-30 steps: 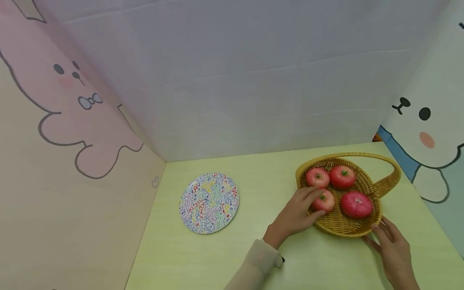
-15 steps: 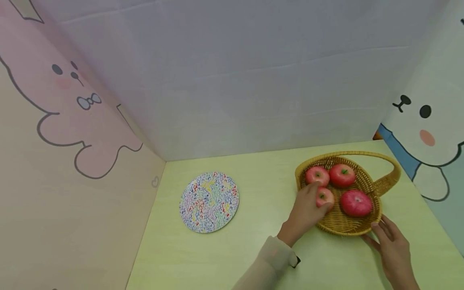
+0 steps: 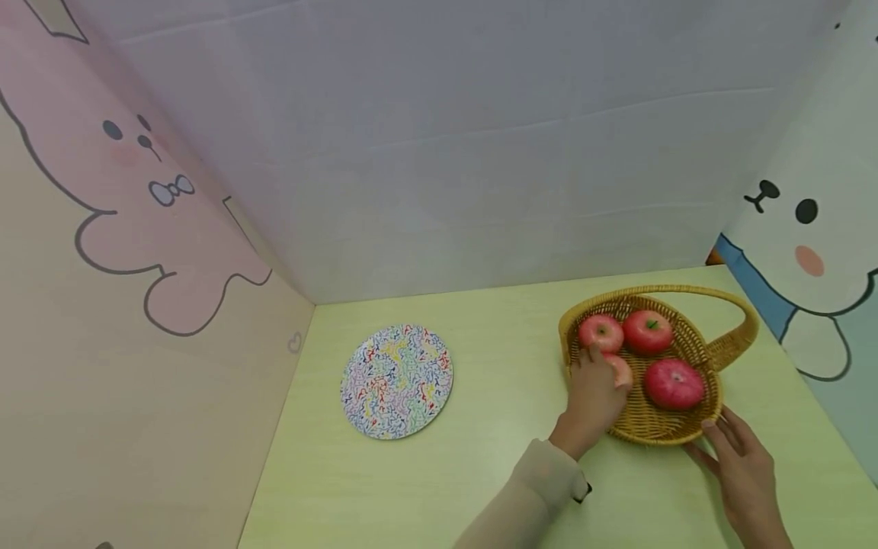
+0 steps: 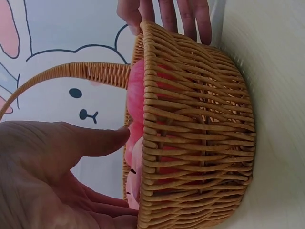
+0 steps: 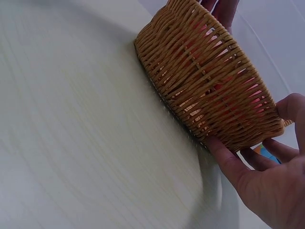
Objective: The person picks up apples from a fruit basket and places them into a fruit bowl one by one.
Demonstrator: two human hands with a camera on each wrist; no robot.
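A wicker basket [image 3: 648, 428] with a tall handle stands at the right of the table, and several red-pink apples lie in it. My left hand [image 3: 595, 396] reaches over the rim and holds the front-left apple [image 3: 620, 371], its fingers curled along the far side. In the left wrist view, the thumb [image 4: 107, 142] and fingers of that hand lie on either side of the apple's edge. My right hand [image 3: 744, 469] grips the basket's near right side. Seen from the right wrist, its fingertips press the woven wall [image 5: 205, 81] and rim. The palm side of the left hand's grasp is hidden from above.
A round plate-like disc [image 3: 396, 381] with a multicoloured squiggle pattern lies on the pale yellow-green table [image 3: 357, 496], left of the basket. Behind it rises a white cloth wall [image 3: 466, 191]. Side panels with cartoon animals [image 3: 809, 259] flank the table.
My left hand has moved right and further over the apple, and its fingers have curled round it. The right hand, the basket and the disc have stayed in place.
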